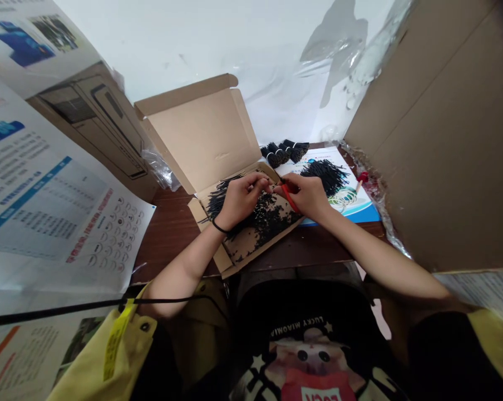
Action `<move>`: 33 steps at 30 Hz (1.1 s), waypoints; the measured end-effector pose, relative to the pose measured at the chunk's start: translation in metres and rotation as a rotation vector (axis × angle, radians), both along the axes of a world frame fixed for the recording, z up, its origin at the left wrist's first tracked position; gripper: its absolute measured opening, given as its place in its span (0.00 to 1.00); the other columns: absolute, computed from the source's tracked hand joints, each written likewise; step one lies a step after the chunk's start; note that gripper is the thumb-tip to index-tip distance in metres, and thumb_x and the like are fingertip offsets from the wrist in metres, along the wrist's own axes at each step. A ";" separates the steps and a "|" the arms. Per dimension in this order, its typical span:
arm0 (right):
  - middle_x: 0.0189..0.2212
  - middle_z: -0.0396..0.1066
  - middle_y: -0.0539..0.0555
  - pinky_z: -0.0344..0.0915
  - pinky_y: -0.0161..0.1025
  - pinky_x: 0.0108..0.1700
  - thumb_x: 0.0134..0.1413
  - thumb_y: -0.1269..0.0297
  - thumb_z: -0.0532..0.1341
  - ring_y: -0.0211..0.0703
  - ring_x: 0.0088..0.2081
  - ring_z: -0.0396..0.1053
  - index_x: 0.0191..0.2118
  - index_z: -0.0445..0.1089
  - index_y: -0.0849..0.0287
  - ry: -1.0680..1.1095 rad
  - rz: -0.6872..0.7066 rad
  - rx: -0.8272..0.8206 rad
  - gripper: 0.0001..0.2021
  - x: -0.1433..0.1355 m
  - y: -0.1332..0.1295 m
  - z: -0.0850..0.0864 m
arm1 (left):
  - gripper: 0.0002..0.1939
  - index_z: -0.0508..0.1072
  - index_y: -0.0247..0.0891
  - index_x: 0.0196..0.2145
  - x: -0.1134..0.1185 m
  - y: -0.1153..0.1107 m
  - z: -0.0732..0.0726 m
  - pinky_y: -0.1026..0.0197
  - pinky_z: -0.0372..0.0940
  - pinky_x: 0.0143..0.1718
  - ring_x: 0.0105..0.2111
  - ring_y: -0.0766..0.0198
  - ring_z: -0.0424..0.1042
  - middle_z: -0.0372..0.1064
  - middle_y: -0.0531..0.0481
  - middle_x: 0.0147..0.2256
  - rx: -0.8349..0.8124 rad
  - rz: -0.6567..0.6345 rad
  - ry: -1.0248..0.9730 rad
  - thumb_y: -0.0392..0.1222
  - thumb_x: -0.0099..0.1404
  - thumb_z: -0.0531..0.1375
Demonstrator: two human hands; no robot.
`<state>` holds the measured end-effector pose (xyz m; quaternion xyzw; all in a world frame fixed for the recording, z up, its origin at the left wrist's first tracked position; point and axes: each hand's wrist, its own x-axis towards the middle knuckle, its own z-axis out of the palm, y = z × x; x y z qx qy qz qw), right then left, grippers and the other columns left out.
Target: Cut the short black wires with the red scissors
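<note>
Above an open cardboard box (245, 253), my left hand (243, 199) is closed in a pinch. Whatever sits between its fingertips is too small to make out. My right hand (307, 195) grips red-handled cutters (291, 198), their dark tip close to the left fingertips. Thin black tubes (218, 196) lie in the left part of the box, partly hidden by my left hand. Many short black clippings (272, 220) are scattered over the box floor below both hands.
Behind the box lie several banded bundles of black tubes (285, 151). A loose pile of black tubes (327, 175) and pale rubber bands (344, 197) rest on a blue-white sheet (364, 210). Cardboard walls (443, 139) and a printed poster (59, 206) flank the table (168, 223).
</note>
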<state>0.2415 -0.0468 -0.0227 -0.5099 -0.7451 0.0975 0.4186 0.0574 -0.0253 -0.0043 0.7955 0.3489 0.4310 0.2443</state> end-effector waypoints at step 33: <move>0.19 0.64 0.48 0.49 0.34 0.26 0.51 0.43 0.59 0.33 0.21 0.55 0.31 0.74 0.58 -0.138 0.061 0.030 0.20 0.002 -0.003 0.003 | 0.15 0.71 0.36 0.30 0.001 -0.003 -0.005 0.65 0.62 0.33 0.29 0.69 0.69 0.71 0.52 0.26 -0.058 -0.083 -0.026 0.46 0.69 0.51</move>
